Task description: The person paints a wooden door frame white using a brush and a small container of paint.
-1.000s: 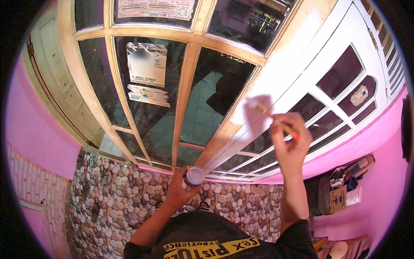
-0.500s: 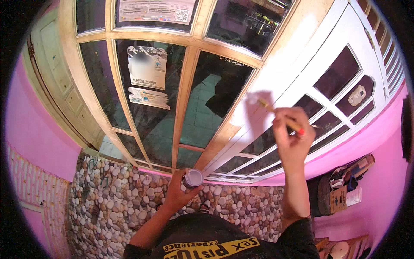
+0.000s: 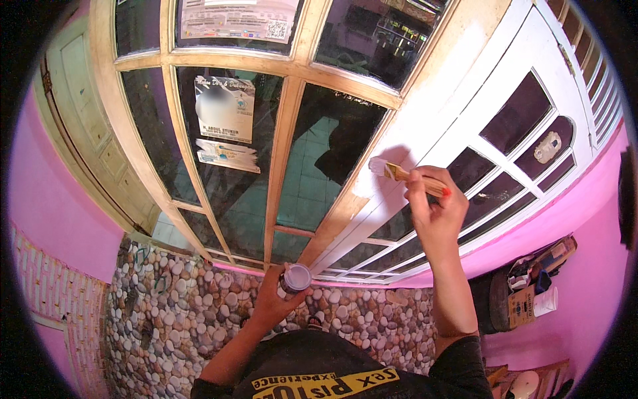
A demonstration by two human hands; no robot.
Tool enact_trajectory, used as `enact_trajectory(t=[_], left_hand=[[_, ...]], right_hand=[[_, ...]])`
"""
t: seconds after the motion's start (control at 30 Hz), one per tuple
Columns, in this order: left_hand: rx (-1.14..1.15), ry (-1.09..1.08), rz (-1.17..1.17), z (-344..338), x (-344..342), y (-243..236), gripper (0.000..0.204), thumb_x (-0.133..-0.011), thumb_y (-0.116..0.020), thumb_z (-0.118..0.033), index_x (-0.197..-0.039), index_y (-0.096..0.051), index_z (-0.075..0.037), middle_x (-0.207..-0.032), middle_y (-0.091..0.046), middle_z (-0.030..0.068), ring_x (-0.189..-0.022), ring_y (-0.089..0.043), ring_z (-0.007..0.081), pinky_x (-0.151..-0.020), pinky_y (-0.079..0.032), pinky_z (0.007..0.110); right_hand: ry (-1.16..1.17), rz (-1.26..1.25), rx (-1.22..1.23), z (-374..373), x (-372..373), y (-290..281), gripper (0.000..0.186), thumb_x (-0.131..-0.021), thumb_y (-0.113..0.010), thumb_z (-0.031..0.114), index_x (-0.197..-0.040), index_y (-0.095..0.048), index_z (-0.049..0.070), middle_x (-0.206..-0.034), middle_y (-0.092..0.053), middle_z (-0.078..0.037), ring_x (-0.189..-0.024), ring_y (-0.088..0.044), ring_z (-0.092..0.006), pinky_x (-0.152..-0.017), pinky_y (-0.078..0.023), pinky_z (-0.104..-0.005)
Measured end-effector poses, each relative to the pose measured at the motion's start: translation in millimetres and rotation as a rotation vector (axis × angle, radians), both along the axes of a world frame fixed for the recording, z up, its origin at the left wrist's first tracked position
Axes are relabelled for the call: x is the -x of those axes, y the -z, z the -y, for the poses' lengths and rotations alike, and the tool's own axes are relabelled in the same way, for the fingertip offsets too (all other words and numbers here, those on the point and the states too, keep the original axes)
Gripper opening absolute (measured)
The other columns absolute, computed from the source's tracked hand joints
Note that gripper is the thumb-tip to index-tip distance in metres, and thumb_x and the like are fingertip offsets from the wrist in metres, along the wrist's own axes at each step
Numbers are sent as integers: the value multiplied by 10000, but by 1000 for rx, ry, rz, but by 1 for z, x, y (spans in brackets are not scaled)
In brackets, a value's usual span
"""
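In my right hand (image 3: 435, 206) is a paintbrush (image 3: 397, 171) with a wooden handle, red at its end. Its white-coated bristles lie against or just over the wooden door frame post (image 3: 425, 126), whose upper part is white and lower part bare wood. A shadow falls around the brush. Low in the middle, my left hand (image 3: 272, 297) grips a small paint can (image 3: 296, 277) with pale paint in it, held upright below the post's foot.
Left of the post is a glazed wooden panel with stickers (image 3: 224, 110) on its glass. A white panelled door (image 3: 512, 156) stands at right. Beyond it, a cardboard box (image 3: 520, 307) and a white cup (image 3: 545, 302) sit by the pink wall. Pebble-patterned floor (image 3: 193, 312) lies below.
My right hand has shifted a little left and down, and the brush has turned so its bristles show from the side. The paint can stays nearly in place.
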State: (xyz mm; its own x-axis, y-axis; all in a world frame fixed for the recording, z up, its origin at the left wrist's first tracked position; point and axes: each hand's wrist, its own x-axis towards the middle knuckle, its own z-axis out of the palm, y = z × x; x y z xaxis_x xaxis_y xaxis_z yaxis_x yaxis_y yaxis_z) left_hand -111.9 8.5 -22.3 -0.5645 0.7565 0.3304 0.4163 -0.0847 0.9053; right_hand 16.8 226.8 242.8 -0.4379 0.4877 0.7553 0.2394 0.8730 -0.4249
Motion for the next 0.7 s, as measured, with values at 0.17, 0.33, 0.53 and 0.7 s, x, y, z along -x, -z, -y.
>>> enact_trajectory(t=[0.17, 0.33, 0.53, 0.7], left_hand=[[-4, 16, -20, 0, 2, -2, 747, -767, -920, -258, -1314, -490, 13, -1198, -588, 166, -1118, -617, 299, -956, -496, 401], [0, -7, 35, -1, 2, 8, 756, -764, -923, -269, -1317, -491, 12, -1197, -588, 169, -1122, -616, 293, -959, -495, 399], [10, 12, 2, -1, -1, -3, 757, -756, -926, -254, -1320, -493, 5, -1197, -584, 170, -1124, -617, 298, -969, -493, 401], [7, -22, -27, -1, 1, 2, 736, -758, -921, -236, -1312, -501, 2, -1196, -582, 168, -1115, -618, 294, -958, -497, 400]], right_hand=[[-53, -207, -60, -18, 12, -23, 141, -988, -671, 65, -934, -687, -63, -920, -729, -120, -696, -690, -125, -656, -541, -247], [-80, -363, -2, 1, 6, -42, 98, -969, -705, 84, -974, -699, -14, -845, -726, -68, -731, -674, -97, -659, -522, -232], [5, -53, 52, -7, 7, -24, 123, -952, -719, 92, -952, -697, -29, -876, -729, -124, -738, -702, -132, -685, -542, -241], [-94, -350, -110, -7, 14, -57, 125, -978, -688, 66, -927, -696, -48, -909, -732, -100, -728, -686, -113, -646, -533, -235]])
